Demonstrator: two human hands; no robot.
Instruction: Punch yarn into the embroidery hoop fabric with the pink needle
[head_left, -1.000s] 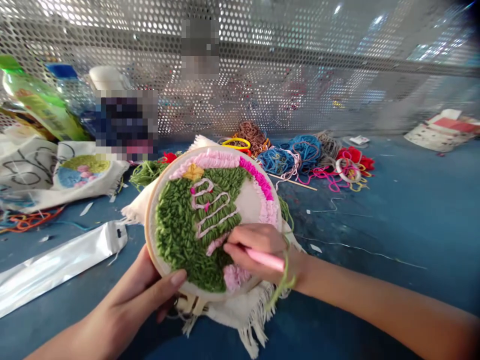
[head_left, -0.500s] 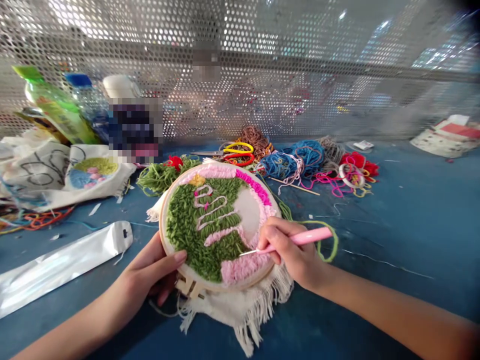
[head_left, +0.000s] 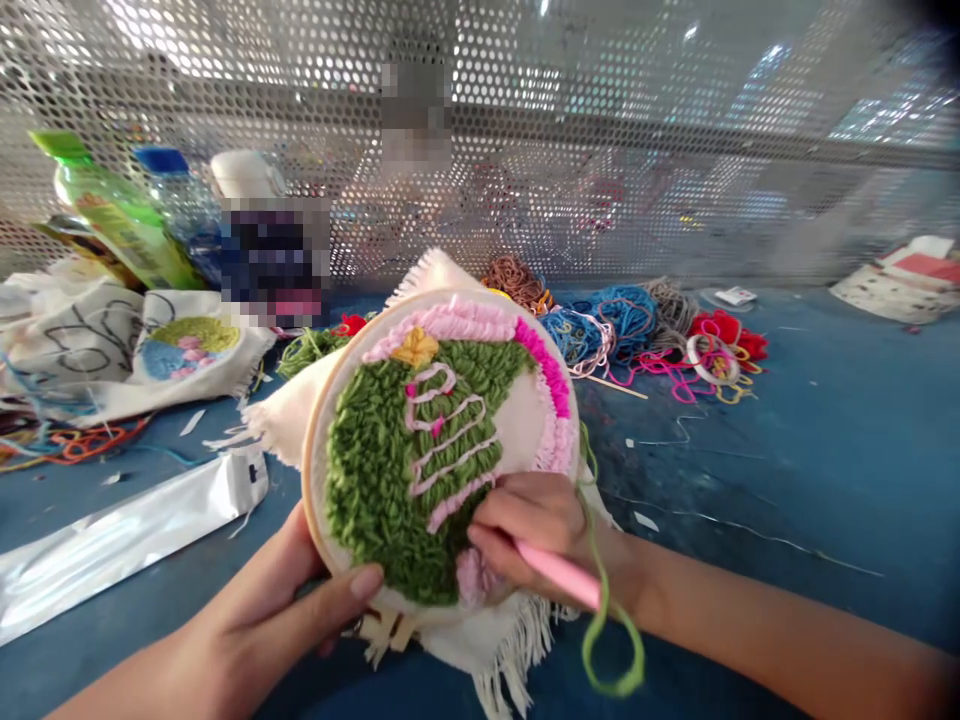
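A round wooden hoop (head_left: 310, 470) holds white fabric covered with green, pink, magenta and yellow yarn loops, and a bare white patch shows at its right. My left hand (head_left: 300, 600) grips the hoop's lower left edge, thumb on the front, other fingers mostly hidden behind. In my right hand (head_left: 532, 530) is a pink-handled punch needle (head_left: 559, 572), held in a pinch against the lower right of the stitched surface; its tip is hidden by my fingers. Green yarn (head_left: 616, 650) loops from the handle's end. Fringed fabric (head_left: 487, 650) hangs below the hoop.
Yarn bundles in blue (head_left: 619, 320), brown, grey and red lie behind the hoop. At the left are bottles (head_left: 120, 225), another stitched cloth (head_left: 191, 345) and a silvery packet (head_left: 135, 535). A perforated metal screen (head_left: 525, 150) stands behind the blue table (head_left: 810, 440).
The hoop has tilted up, nearer the camera, hiding the scissors. My right hand has moved down and left onto the stitching, and the pink handle now points down to the right.
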